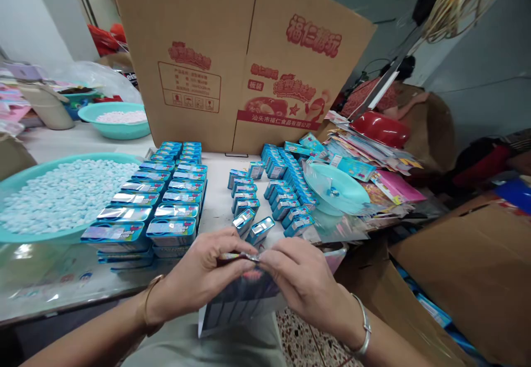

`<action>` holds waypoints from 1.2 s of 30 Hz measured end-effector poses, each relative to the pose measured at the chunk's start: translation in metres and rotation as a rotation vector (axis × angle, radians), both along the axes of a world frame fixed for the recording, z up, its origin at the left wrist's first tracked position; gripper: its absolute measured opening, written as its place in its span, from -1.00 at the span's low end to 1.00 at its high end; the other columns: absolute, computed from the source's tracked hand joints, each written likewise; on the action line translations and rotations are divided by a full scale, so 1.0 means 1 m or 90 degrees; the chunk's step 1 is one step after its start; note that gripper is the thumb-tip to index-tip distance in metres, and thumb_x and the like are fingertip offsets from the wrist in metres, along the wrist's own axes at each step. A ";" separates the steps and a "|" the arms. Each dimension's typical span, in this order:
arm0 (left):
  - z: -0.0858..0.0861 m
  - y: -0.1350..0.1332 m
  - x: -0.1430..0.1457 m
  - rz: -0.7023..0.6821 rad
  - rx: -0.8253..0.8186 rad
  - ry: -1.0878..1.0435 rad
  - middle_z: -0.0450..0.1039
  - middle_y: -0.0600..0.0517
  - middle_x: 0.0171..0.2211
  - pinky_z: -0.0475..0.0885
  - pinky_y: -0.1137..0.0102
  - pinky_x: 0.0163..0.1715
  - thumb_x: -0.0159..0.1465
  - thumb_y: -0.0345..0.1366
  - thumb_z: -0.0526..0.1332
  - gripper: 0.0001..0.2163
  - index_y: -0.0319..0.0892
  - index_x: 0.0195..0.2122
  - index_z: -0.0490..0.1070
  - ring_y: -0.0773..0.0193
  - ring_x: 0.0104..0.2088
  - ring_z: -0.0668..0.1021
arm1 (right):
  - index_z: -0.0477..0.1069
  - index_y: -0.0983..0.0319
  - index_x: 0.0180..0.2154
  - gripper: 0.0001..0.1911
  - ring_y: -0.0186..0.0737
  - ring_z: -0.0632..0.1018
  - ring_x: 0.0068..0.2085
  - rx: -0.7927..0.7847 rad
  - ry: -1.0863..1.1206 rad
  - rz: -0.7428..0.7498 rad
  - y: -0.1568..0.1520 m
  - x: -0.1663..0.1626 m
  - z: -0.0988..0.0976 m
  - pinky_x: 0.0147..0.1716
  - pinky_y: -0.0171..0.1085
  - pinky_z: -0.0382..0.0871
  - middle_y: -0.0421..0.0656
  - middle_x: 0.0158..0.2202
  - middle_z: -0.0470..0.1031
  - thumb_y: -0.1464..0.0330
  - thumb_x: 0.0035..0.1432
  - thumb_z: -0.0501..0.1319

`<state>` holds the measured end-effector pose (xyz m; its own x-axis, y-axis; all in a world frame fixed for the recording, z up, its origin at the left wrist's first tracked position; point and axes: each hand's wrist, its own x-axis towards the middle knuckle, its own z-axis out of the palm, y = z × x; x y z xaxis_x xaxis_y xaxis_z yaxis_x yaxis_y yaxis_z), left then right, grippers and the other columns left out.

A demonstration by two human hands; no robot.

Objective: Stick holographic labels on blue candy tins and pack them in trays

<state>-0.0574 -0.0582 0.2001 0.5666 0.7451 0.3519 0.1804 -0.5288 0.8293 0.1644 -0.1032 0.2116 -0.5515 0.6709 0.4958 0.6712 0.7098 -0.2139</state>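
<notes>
My left hand (207,267) pinches one side of the top edge of a printed plastic packet (238,300), held above my lap. Close beside it, my right hand (305,278) grips the same edge with thumb and fingers. The packet hangs below, partly covered by my hands, so what is inside cannot be made out. Small blue tins (244,220) stand on edge on the table just beyond my fingers. Left of them, flat blue tins (172,227) are stacked in two long rows.
A turquoise basin (136,160) of pale blue candies stands at left, with a second basin (124,129) behind. A large cardboard carton (207,40) rises at the back. On the right are a turquoise bowl (338,187), printed cards (392,162) and an open box (452,267). Another person (377,98) sits beyond.
</notes>
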 end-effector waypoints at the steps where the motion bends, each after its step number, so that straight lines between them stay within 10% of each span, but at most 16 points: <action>1: -0.001 -0.001 -0.002 0.020 0.012 -0.017 0.46 0.12 -0.38 0.37 0.55 -0.35 0.28 -0.39 0.29 -0.80 -0.06 -0.08 0.56 0.40 -0.37 0.49 | 0.42 0.24 -0.15 -0.85 -0.24 0.38 -0.31 -0.005 0.005 -0.006 0.001 0.000 0.000 -0.34 -0.27 0.18 -0.15 -0.34 0.43 0.47 0.38 0.07; 9: 0.002 -0.001 -0.016 0.013 0.167 0.026 0.45 0.08 -0.31 0.38 0.55 -0.31 0.36 -0.44 0.19 -0.76 -0.05 -0.02 0.53 0.42 -0.32 0.50 | 0.35 0.25 -0.25 -0.84 -0.27 0.36 -0.30 -0.051 0.038 -0.016 0.003 0.006 0.010 -0.32 -0.27 0.18 -0.16 -0.33 0.40 0.45 0.40 0.05; 29: -0.004 -0.002 -0.007 0.015 0.012 0.047 0.56 0.12 -0.38 0.40 0.56 -0.30 0.38 -0.33 0.18 -0.83 -0.12 -0.28 0.57 0.41 -0.36 0.55 | 0.38 0.22 -0.26 -0.85 -0.31 0.42 -0.31 -0.150 0.100 -0.006 0.010 -0.004 0.000 -0.32 -0.31 0.16 -0.20 -0.35 0.44 0.39 0.40 0.09; 36: -0.013 -0.004 -0.003 0.087 0.076 -0.050 0.59 0.12 -0.32 0.44 0.59 -0.33 0.31 -0.41 0.25 -0.72 -0.04 0.03 0.50 0.41 -0.36 0.58 | 0.35 0.21 -0.31 -0.81 -0.33 0.40 -0.33 -0.233 0.147 0.017 0.013 0.000 -0.003 -0.34 -0.32 0.17 -0.23 -0.39 0.39 0.37 0.41 0.08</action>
